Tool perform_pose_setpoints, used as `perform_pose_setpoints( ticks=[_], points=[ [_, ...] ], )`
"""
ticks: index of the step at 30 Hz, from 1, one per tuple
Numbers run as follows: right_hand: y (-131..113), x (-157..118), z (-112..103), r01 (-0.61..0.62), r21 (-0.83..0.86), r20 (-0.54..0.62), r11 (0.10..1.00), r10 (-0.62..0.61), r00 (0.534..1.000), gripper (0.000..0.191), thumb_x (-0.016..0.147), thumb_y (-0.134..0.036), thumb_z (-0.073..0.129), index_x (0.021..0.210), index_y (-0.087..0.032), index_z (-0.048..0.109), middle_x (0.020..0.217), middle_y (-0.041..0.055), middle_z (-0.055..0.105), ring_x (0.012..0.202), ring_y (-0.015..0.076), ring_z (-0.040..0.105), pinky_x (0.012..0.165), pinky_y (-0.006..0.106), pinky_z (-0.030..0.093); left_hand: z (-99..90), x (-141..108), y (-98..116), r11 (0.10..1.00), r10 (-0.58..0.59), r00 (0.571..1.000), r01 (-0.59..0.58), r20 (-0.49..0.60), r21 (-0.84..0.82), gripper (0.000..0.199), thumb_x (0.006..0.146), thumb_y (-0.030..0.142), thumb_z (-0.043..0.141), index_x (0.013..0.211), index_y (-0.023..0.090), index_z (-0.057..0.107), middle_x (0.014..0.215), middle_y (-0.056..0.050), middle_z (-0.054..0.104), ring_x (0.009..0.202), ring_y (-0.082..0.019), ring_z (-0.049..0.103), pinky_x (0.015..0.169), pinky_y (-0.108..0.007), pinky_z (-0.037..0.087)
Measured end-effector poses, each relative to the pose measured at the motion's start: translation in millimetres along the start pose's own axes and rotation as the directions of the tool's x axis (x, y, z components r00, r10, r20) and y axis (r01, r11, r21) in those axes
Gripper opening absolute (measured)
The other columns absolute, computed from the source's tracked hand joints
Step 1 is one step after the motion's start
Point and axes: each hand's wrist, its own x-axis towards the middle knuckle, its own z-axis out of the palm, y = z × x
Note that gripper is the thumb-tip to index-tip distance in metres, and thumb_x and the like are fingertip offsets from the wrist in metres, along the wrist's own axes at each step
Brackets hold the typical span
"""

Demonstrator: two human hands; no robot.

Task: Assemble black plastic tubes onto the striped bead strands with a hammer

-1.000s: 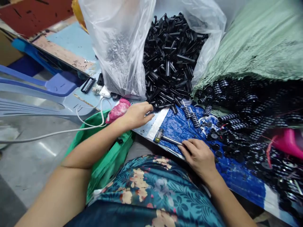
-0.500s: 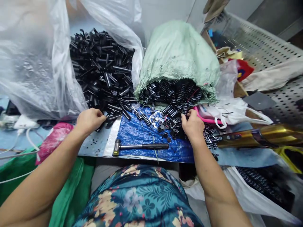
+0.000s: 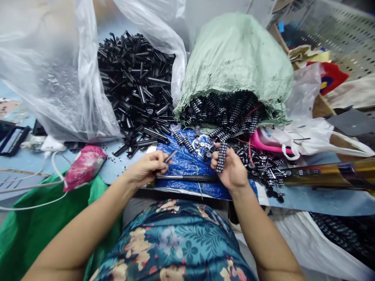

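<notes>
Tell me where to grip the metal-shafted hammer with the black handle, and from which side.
I'd take the black handle of the hammer from above, fingers closing across it from its near and far sides. It is long and straight, lying sideways on the blue plastic sheet. Mid-handle looks best: the right hand crowds its end.

Readable text: none, anywhere around the pale green sack (image 3: pixel 238 66).
Gold tube (image 3: pixel 326 177), right of the sack: dark label strip (image 3: pixel 310 171) bearing small marks, too blurred to read.
Red cloth (image 3: pixel 338 72), right of the sack: blue-and-yellow motif (image 3: pixel 324 84), its meaning unclear.
Blue sheet (image 3: pixel 183 166), below the sack: pale curved marking, partly covered, illegible.
</notes>
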Motion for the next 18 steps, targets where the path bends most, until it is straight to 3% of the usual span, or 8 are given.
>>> perform_pose_setpoints(
  ticks=[2, 5, 9, 12, 15, 18],
  points=[
    [8.4, -6.0, 20.2, -0.139, 0.119, 0.041, 0.983, 0.135, 0.990, 0.046, 0.089, -0.069, 0.051, 0.100, -0.025, 0.061, 0.070, -0.0027, 0.056, 0.055, 0.0135, 0.052, 0.055, 0.030, 0.048, 18.1, 7.8, -12.0, 0.999, -0.020, 1.000, 0.020, 0.013, -0.026, 0.046, 0.064, 0.032, 0.088, 0.063, 0.015, 0.045, 0.071, -0.002, 0.065, 0.047, -0.004, 0.049, 0.041, -0.014, 0.029],
    [15.2, -9.1, 38.1, -0.173, 0.166, 0.050, 0.971, 0.167, 0.985, 0.050, 0.087, -0.072, 0.053, 0.095, -0.024, 0.062, 0.073, -0.0009, 0.060, 0.062, 0.0150, 0.057, 0.057, 0.029, 0.050, 29.8, 14.2, -22.5, 0.999, 0.009, 0.999, -0.010, -0.049, -0.039, 0.039, 0.072, 0.038, 0.084, 0.081, 0.018, 0.053, 0.059, 0.005, 0.056, 0.041, -0.004, 0.043, 0.038, -0.014, 0.025],
    [22.5, -13.8, 49.7, -0.234, 0.163, 0.088, 0.959, 0.222, 0.971, 0.052, 0.083, -0.073, 0.060, 0.096, -0.023, 0.064, 0.076, 0.0004, 0.062, 0.069, 0.0164, 0.061, 0.059, 0.029, 0.052, 26.7, 10.7, -27.4, 0.999, 0.033, 0.994, -0.038, -0.101, -0.040, 0.042, 0.067, 0.034, 0.087, 0.090, 0.016, 0.056, 0.065, 0.004, 0.059, 0.052, -0.009, 0.058, 0.047, -0.017, 0.044],
    [30.4, -17.6, 57.8, -0.254, 0.161, 0.093, 0.954, 0.242, 0.966, 0.052, 0.080, -0.072, 0.064, 0.094, -0.022, 0.065, 0.076, -0.0004, 0.061, 0.065, 0.0141, 0.058, 0.055, 0.027, 0.050, 22.2, 4.6, -29.7, 0.996, 0.044, 0.998, -0.047, -0.045, -0.070, 0.047, 0.068, 0.039, 0.087, 0.083, 0.018, 0.048, 0.083, -0.002, 0.069, 0.065, -0.014, 0.068, 0.056, -0.024, 0.054],
    [35.4, -18.2, 66.1, -0.248, 0.149, 0.086, 0.957, 0.237, 0.968, 0.048, 0.081, -0.068, 0.067, 0.091, -0.022, 0.064, 0.068, -0.0038, 0.055, 0.053, 0.0091, 0.049, 0.048, 0.023, 0.042, 18.9, 2.3, -31.8, 0.996, 0.081, 0.997, -0.080, 0.019, -0.027, 0.047, 0.070, 0.043, 0.085, 0.079, 0.018, 0.046, 0.075, 0.001, 0.066, 0.054, -0.009, 0.061, 0.050, -0.019, 0.047],
    [34.5, -17.5, 72.7, -0.238, 0.137, 0.114, 0.962, 0.223, 0.968, 0.047, 0.083, -0.070, 0.064, 0.096, -0.024, 0.063, 0.060, -0.0070, 0.048, 0.043, 0.0065, 0.038, 0.041, 0.021, 0.031, 17.0, 4.8, -33.0, 0.991, 0.134, 0.989, -0.134, -0.059, 0.014, 0.044, 0.076, 0.046, 0.080, 0.077, 0.017, 0.048, 0.066, 0.004, 0.060, 0.048, -0.004, 0.050, 0.045, -0.016, 0.037]
  ],
)
